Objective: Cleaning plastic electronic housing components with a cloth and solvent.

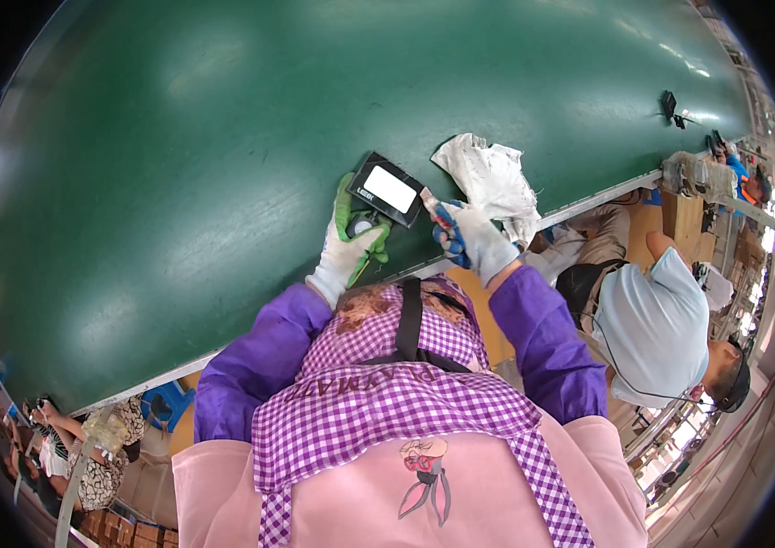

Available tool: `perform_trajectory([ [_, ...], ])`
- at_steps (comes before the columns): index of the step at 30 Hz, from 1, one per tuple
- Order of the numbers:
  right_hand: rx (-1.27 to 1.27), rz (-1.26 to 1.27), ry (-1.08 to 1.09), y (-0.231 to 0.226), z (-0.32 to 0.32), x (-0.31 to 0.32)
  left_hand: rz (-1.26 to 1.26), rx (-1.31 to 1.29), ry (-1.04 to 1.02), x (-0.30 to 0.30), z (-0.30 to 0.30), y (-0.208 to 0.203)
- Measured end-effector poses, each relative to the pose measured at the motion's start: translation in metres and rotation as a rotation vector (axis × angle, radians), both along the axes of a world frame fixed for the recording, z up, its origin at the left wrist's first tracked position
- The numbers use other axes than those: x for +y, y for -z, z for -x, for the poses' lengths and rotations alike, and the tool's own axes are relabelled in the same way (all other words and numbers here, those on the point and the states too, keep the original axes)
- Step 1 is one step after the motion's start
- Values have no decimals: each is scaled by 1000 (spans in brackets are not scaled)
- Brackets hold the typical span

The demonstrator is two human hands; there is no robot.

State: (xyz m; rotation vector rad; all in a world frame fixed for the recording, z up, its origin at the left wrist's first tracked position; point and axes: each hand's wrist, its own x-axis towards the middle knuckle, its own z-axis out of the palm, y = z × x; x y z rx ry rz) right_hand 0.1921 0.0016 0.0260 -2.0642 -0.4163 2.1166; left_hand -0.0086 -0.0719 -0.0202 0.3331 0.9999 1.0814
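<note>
My left hand [347,239], in a white glove with green fingers, is closed round a flat black box-shaped device [373,203] with a blank white label on its upper face. A round grey part shows near the thumb, under the device. In a white glove with blue fingers, my right hand [476,239] grips a small scraper-like tool [430,202] with a flat pale tip and some red on its handle. Its tip is at the right edge of the device; whether it touches, I cannot tell. Just beyond my right hand lies a crumpled white cloth [490,173].
The green belt-like work surface [205,183] stretches ahead and to both sides, with a metal edge [588,194] near my body. Another black device [670,105] with a cord lies far right. A co-worker in a light blue shirt [648,310] is to my right; others are at the left.
</note>
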Motion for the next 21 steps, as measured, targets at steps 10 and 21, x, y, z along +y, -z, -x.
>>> perform_trajectory([
  [10,-79,-79,-310,-5,-5,20,-3,19,37,4,5,-3],
  [21,-154,-134,-539,-5,32,65,20,19,149,15,18,-5],
])
